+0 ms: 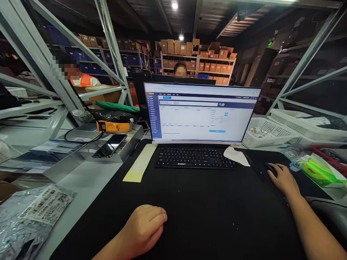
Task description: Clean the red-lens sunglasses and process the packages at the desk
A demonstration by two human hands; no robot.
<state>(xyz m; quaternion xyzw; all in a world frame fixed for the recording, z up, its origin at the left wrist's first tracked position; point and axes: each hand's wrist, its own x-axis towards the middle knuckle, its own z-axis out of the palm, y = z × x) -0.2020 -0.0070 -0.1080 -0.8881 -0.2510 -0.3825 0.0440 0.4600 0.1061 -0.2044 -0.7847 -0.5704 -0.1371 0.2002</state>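
My left hand (145, 225) rests on the black desk mat (206, 202) near the front edge, fingers curled into a loose fist with nothing seen in it. My right hand (282, 177) lies over a black computer mouse (271, 168) at the right of the mat, fingers draped on it. A black keyboard (195, 157) sits between the hands and a lit monitor (202, 112) that shows a software form. A crumpled white tissue (235, 156) lies at the keyboard's right end.
A yellow paper strip (139, 163) lies left of the keyboard. A phone (110, 145) rests on a metal box. A silver labelled bag (29, 216) lies at front left. White baskets (271, 131) and a green packet (321, 173) stand right. Two people are behind the racks.
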